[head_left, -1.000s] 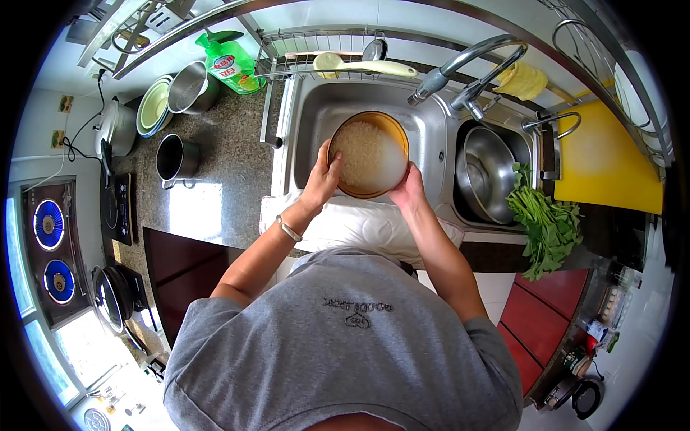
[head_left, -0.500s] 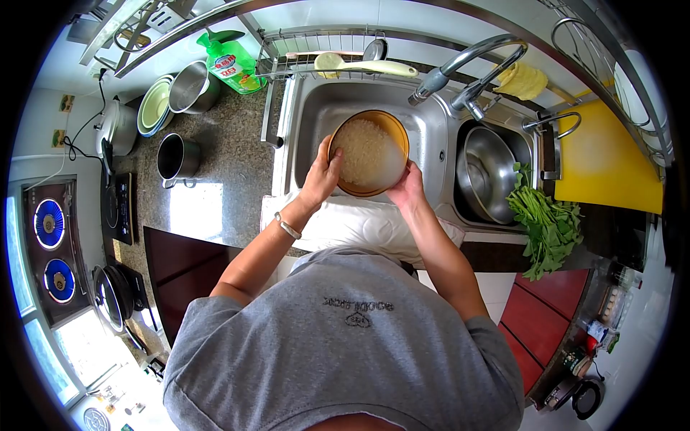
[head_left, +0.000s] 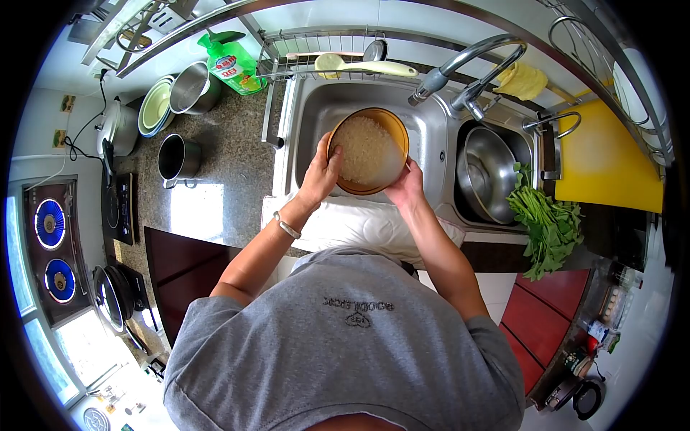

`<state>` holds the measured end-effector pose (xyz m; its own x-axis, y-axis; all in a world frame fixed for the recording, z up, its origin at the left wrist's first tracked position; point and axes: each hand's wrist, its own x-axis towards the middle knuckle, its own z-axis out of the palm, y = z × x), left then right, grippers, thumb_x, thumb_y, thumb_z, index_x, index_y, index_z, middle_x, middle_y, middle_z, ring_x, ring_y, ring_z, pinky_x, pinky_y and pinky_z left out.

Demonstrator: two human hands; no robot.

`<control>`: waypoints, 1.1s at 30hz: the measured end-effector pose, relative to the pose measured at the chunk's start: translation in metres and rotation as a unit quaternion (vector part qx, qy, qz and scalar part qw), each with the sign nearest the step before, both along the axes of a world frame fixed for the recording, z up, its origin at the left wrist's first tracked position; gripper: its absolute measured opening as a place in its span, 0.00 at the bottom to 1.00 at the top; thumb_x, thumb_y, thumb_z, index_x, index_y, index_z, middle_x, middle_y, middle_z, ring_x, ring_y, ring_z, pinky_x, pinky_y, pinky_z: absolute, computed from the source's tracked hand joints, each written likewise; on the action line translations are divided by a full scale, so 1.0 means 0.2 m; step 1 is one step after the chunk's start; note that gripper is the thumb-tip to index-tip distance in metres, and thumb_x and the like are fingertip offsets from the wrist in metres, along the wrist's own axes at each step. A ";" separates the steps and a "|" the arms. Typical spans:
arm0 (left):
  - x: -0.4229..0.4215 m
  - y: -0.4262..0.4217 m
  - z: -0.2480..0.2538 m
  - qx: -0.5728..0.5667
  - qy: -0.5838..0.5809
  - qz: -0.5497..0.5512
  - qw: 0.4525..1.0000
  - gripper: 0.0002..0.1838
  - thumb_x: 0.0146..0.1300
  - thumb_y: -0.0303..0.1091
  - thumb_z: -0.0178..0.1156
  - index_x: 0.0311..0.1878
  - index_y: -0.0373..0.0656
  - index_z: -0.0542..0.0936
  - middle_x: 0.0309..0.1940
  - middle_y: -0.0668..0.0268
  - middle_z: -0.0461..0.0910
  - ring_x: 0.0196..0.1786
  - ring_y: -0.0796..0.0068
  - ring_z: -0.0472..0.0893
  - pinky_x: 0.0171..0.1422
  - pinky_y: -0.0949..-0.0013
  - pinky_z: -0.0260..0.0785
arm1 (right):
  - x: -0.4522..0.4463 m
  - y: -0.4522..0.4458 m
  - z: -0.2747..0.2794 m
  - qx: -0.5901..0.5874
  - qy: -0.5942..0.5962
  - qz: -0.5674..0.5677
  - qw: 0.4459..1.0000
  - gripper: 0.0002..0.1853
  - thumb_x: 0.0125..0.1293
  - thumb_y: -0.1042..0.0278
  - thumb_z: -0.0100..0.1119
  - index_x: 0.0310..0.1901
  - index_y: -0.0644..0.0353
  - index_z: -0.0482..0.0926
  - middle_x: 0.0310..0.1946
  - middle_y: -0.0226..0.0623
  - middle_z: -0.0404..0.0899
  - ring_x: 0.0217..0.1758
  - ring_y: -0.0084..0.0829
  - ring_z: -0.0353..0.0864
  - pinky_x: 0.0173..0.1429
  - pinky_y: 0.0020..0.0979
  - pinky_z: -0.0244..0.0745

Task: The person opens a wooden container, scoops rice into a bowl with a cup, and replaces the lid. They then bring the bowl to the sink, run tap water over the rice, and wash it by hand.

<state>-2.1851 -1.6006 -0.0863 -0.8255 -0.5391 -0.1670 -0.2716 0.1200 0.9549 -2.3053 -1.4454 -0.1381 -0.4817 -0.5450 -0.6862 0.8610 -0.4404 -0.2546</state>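
Both of my hands hold an amber bowl (head_left: 394, 131) over the left basin of the steel sink (head_left: 316, 108). Inside it lies rice (head_left: 363, 147), with some cloudy water at the lower right. My left hand (head_left: 321, 172) grips the bowl's left side, thumb over the rim. At the lower right, my right hand (head_left: 407, 181) is closed on the bowl's edge, its fingers partly hidden beneath. The faucet (head_left: 438, 79) arches over the sink to the right of the bowl.
A steel bowl (head_left: 492, 172) sits in the right basin, beside leafy greens (head_left: 550, 226) on the edge. Left on the counter stand a dark pot (head_left: 178, 158), stacked bowls (head_left: 154, 108) and a green bottle (head_left: 233, 66). A rack holding a pale ladle (head_left: 370, 67) runs behind the sink.
The bowl has shifted very slightly, and the rice surface looks a little different. Both hands keep their hold on it.
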 end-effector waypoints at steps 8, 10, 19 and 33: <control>0.01 -0.01 -0.01 -0.027 0.003 -0.004 1.000 0.27 0.73 0.46 0.44 0.69 0.41 0.56 0.55 0.47 0.73 0.59 0.55 0.74 0.62 0.63 0.64 | 0.01 -0.01 0.00 -0.003 0.004 0.004 1.000 0.23 0.73 0.55 0.27 0.57 0.55 0.70 0.59 0.35 0.71 0.64 0.36 0.66 0.70 0.44 0.57; 0.01 -0.01 -0.01 -0.043 -0.005 -0.004 0.999 0.28 0.73 0.47 0.43 0.69 0.41 0.56 0.54 0.46 0.74 0.58 0.53 0.75 0.60 0.61 0.66 | 0.02 -0.01 0.04 0.003 -0.005 -0.001 1.000 0.23 0.73 0.55 0.27 0.57 0.55 0.70 0.59 0.35 0.71 0.64 0.36 0.66 0.70 0.45 0.57; 0.01 -0.02 -0.01 -0.070 0.000 -0.008 0.998 0.28 0.73 0.47 0.43 0.69 0.41 0.56 0.54 0.44 0.73 0.59 0.48 0.74 0.60 0.59 0.66 | 0.01 -0.01 0.01 -0.030 -0.024 -0.004 0.999 0.23 0.72 0.54 0.29 0.57 0.55 0.70 0.59 0.35 0.70 0.65 0.37 0.66 0.70 0.46 0.56; 0.01 -0.03 0.00 -0.096 0.000 -0.006 0.995 0.28 0.73 0.48 0.43 0.69 0.41 0.56 0.53 0.42 0.74 0.58 0.46 0.74 0.59 0.57 0.67 | 0.01 -0.03 0.01 -0.041 -0.021 -0.007 0.999 0.24 0.70 0.53 0.34 0.59 0.57 0.69 0.62 0.39 0.68 0.67 0.40 0.64 0.71 0.49 0.55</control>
